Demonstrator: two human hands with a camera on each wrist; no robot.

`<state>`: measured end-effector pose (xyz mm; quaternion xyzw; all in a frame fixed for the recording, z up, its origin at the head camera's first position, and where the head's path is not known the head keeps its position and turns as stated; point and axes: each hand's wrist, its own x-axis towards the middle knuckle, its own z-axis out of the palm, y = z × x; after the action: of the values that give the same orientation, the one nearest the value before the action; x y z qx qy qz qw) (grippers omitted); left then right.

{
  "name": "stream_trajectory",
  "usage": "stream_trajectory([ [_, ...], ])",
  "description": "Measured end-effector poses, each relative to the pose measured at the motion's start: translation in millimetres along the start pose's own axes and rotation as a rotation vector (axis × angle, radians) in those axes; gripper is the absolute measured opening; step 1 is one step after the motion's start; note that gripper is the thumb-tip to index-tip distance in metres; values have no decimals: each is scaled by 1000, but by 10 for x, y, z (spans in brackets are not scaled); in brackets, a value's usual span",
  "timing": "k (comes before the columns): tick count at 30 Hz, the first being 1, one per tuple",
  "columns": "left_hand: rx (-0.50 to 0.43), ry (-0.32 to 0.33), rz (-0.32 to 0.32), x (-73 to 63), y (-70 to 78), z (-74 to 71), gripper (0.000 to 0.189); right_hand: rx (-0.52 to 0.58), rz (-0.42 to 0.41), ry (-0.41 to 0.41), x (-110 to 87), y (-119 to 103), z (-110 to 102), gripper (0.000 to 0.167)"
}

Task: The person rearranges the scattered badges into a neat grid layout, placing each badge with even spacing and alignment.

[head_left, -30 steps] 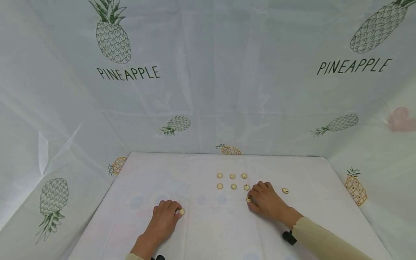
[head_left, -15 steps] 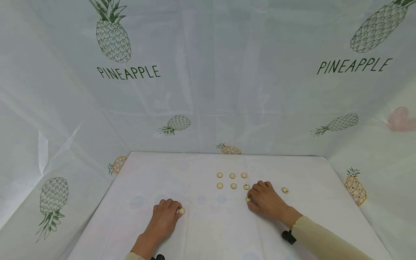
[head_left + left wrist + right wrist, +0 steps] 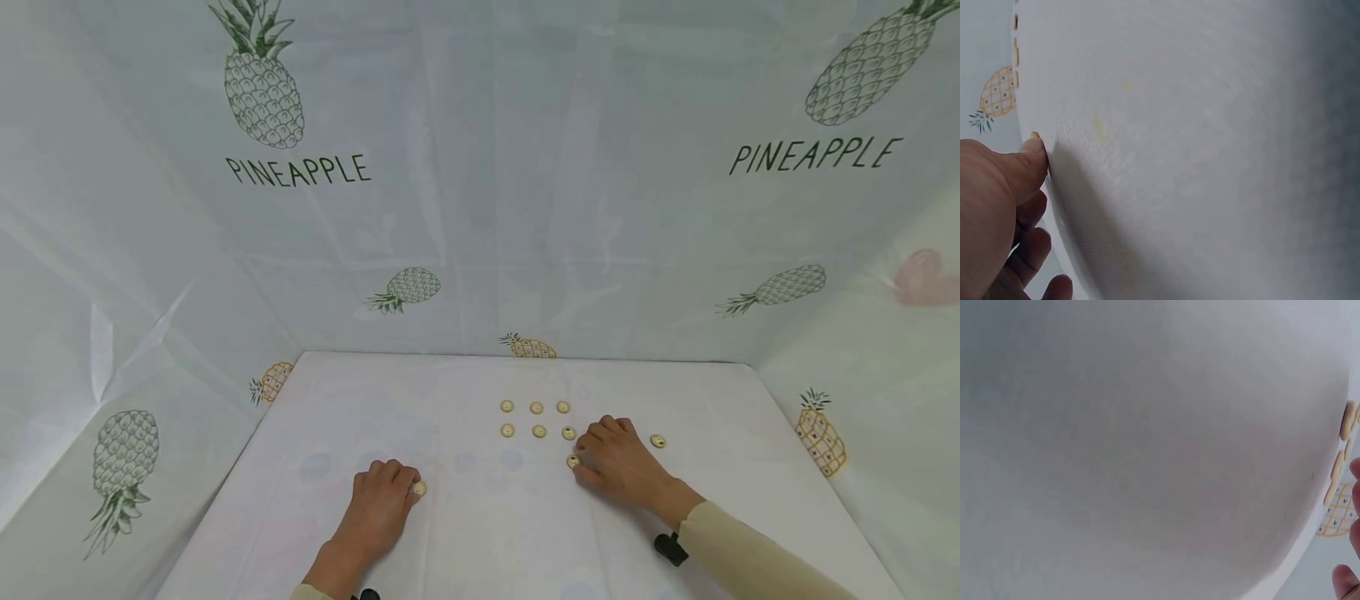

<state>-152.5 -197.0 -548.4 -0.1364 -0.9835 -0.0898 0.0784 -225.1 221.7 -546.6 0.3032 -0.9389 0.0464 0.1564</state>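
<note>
My left hand [image 3: 377,508] pinches a small round yellowish disc [image 3: 419,488] between thumb and index finger, low over the white table. In the left wrist view, a sliver of that disc [image 3: 1034,134] shows past the thumb tip. On the right, my right hand [image 3: 618,461] lies beside another such disc [image 3: 573,461], fingertips and thumb parted right at its edge. Just beyond it is a disc with a dark spot [image 3: 568,433]. In the right wrist view, only a few fingertips [image 3: 1356,506] appear at the right edge, near several discs [image 3: 1347,420].
Two rows of three discs lie at the back middle, among them a disc at the far left [image 3: 507,406]. A lone disc [image 3: 658,441] sits right of my right hand. The white cloth-covered table [image 3: 495,533] meets a pineapple-print curtain [image 3: 480,208] behind.
My right fingers have loosened and drawn slightly right, off the disc, which now shows more fully on the table. The left hand keeps its pinch in the same place.
</note>
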Motion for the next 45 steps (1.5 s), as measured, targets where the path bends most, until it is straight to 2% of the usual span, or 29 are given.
stream_trajectory([
  [7, 20, -4, 12, 6, 17, -2, 23, 18, 43, 20, -47, 143, -141, 23],
  [12, 12, 14, 10, 3, 19, 5, 21, -17, 85, 26, -148, 397, -216, 24],
  [19, -1, 20, 17, -5, 16, -1, 22, -54, 55, 132, -371, 771, -303, 24],
  [23, -6, 13, 8, -7, 13, 0, 22, -73, 59, 134, -477, 886, -330, 25],
  [30, -9, 5, 3, -1, 31, -16, 22, -104, 68, 81, -583, 991, -275, 28],
  [40, -14, -10, -10, -5, 50, -39, 20, -143, 45, 142, -592, 1035, -135, 22],
  [45, -3, -5, -10, -5, 42, -27, 20, -126, 50, 108, -588, 1017, -130, 19],
])
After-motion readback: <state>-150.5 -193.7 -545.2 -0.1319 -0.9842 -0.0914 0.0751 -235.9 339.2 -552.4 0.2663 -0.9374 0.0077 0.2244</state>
